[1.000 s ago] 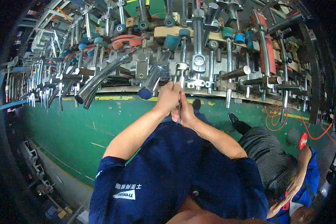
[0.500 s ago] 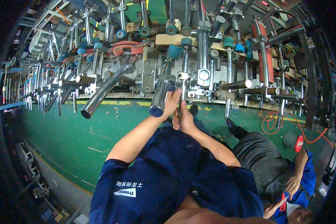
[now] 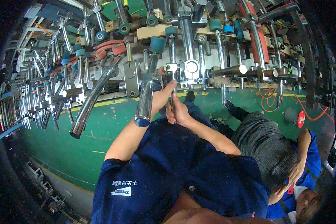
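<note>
My left hand point(image 3: 163, 96) is closed around the lower end of an upright slim metal rod point(image 3: 172, 52), its thumb in front and fingertips showing behind, beside a small clamp block point(image 3: 171, 67). Just below it, my right hand point(image 3: 181, 114) is curled round a thin, dark metal bar, thumb pointing up; most of the bar is hidden by the fingers. A thick chrome bar point(image 3: 143, 104) juts toward me beside my left wrist. A teal roller point(image 3: 158, 44) stands above that bar, and a larger chrome post with a round-headed clamp point(image 3: 192, 67) is to the right.
Many chrome rods and clamps line the machine on both sides; a long angled bar point(image 3: 93, 100) sticks out at left. At right a co-worker point(image 3: 267, 149) in grey and blue sits or crouches close by. An orange hose point(image 3: 306, 106) lies on the green floor point(image 3: 78, 149).
The view has shifted, so the machine parts sit further left. My left fingertips now show behind the rod by the clamp block. Both hands stay close together. The co-worker's hands have moved slightly.
</note>
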